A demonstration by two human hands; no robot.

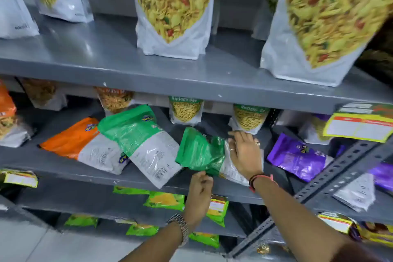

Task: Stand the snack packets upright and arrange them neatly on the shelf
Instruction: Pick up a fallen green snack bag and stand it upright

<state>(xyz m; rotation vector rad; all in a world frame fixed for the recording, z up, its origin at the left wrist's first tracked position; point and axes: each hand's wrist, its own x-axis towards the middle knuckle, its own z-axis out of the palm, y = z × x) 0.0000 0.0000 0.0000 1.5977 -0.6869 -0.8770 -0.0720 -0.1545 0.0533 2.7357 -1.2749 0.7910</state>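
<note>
A green and white snack packet [200, 151] lies flat on the grey middle shelf [70, 171]. My left hand [200, 187] pinches its near edge, and my right hand [244, 153] rests flat on its white half with fingers spread. Left of it another green packet [140, 136] lies tilted over an orange and white packet [83, 140]. To the right a purple packet [295, 157] lies flat. Behind them, two Ratlami Sev packets [186, 110] [249, 118] stand upright at the back.
The top shelf holds tall white packets of yellow mix [172, 6] [327, 23]. Small green-yellow packets [164, 200] lie on the lower shelves. A perforated grey upright [331, 174] slants across the right, with more purple packets [382, 174] beyond it.
</note>
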